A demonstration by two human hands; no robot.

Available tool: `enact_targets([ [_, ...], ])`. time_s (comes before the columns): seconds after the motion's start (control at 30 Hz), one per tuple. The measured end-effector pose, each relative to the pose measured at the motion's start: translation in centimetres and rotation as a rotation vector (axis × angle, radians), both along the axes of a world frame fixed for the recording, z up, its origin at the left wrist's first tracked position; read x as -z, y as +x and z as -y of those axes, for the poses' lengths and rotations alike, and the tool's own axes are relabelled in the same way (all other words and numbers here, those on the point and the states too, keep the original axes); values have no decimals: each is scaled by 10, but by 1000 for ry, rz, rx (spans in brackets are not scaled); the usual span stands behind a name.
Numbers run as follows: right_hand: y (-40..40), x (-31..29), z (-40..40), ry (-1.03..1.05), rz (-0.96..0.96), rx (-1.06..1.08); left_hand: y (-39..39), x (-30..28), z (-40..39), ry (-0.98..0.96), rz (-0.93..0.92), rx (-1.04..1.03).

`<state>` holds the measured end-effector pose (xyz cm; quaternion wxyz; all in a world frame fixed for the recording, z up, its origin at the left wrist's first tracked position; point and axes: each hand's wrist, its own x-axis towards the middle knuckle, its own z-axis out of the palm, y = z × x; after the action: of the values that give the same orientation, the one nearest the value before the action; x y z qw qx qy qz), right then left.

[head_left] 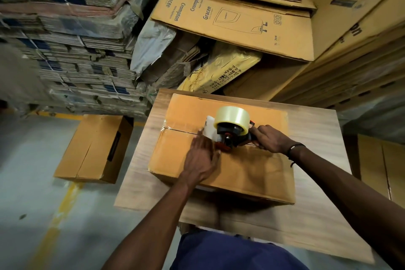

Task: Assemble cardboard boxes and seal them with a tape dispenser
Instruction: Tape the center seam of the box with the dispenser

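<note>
A closed brown cardboard box (245,173) lies on a wooden table (313,129) in front of me. Clear tape covers the left part of its centre seam. A red and black tape dispenser (232,128) with a roll of clear tape stands on the seam near the middle. My right hand (270,139) grips the dispenser's handle from the right. My left hand (201,156) lies flat on the box top just left of the dispenser, fingers pressed on the taped seam.
An assembled box (94,149) lies on the floor to the left by a yellow line. Tall stacks of bundled flat cardboard (65,39) stand at the back left. Flat printed cartons (236,19) lean behind the table. More cartons (381,166) stand at the right.
</note>
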<state>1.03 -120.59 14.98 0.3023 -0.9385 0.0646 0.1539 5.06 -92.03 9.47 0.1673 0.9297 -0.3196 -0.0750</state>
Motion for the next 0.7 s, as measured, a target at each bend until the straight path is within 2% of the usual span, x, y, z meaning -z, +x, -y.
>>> enact_targets([
  [0.07,2,0,1,-10,8,-8,-7,3,8,-27,52,43],
  [0.23,-3,0,6,-40,20,-30,-9,5,6,66,96,21],
  [0.47,-40,-17,58,-167,-21,-85,-10,11,8,87,25,-33],
  [0.6,-72,-14,96,-17,-27,12,-10,12,9,97,60,-34],
  [0.7,-76,-14,101,4,-10,36,-19,9,23,90,29,-95],
])
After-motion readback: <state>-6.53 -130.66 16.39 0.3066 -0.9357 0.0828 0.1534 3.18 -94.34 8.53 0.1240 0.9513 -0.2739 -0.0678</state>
